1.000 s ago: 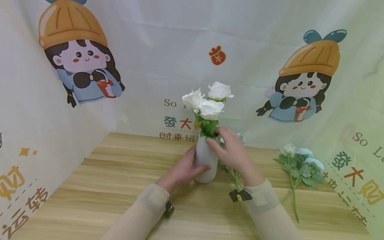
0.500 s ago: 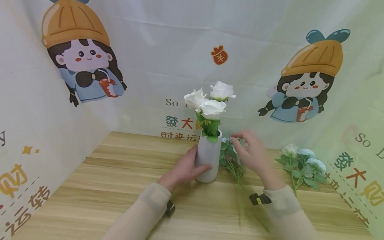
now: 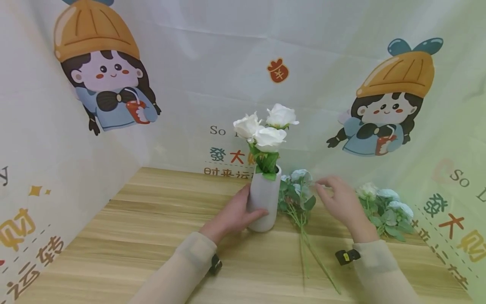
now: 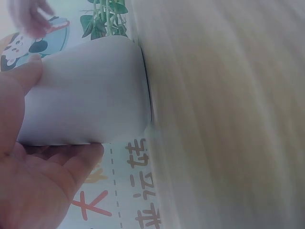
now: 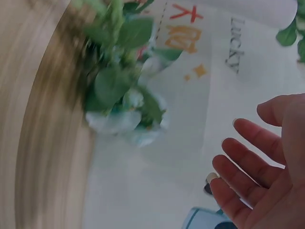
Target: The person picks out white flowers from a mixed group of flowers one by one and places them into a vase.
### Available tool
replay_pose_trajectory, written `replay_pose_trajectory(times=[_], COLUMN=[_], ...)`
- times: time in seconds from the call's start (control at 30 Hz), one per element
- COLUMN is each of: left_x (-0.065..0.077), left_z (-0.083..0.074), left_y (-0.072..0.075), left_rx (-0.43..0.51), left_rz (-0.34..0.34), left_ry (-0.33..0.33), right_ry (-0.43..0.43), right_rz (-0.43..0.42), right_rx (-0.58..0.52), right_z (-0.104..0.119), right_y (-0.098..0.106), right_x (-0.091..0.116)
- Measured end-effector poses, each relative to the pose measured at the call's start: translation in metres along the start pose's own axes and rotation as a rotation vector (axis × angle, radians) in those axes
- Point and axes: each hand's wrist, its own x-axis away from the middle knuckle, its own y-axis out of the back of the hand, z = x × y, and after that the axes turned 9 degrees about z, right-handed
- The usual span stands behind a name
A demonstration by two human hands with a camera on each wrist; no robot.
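A white vase [image 3: 263, 198] stands upright on the table, holding several green leaves [image 3: 267, 162] and three white roses [image 3: 270, 138]. My left hand [image 3: 235, 213] grips the vase round its lower half, thumb across the front; the left wrist view shows the same grip on the vase [image 4: 90, 90]. To the right of the vase lies a bunch of pale blue flowers [image 3: 300, 175] with long green stems. My right hand [image 3: 339, 202] hovers just right of that bunch, holding nothing. In the right wrist view the fingers [image 5: 248, 167] are spread and relaxed.
A second bunch of white and pale blue flowers [image 3: 391, 211] lies farther right on the wooden table [image 3: 152, 236], partly behind my right wrist. A printed cloth backdrop [image 3: 212, 63] closes off the back and both sides.
My right hand has let go at the vase's mouth and moved right, past the near bunch of blue flowers. My left hand keeps its hold on the vase.
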Motion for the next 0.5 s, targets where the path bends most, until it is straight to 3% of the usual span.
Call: replay_pose_trajectory(times=[0.23,0.5], left_x=[0.0,0.0], left_z=[0.0,0.0], left_y=[-0.001,-0.001], left_rx=[-0.011,0.005], left_rz=[0.003,0.002], left_ry=[0.004,-0.004], right_ry=[-0.149,-0.295], right_rz=[0.045,0.162], right_rx=[0.05,0.13], right_z=[-0.041,-0.068], right_y=[0.005,0.011], right_x=[0.008,0.019])
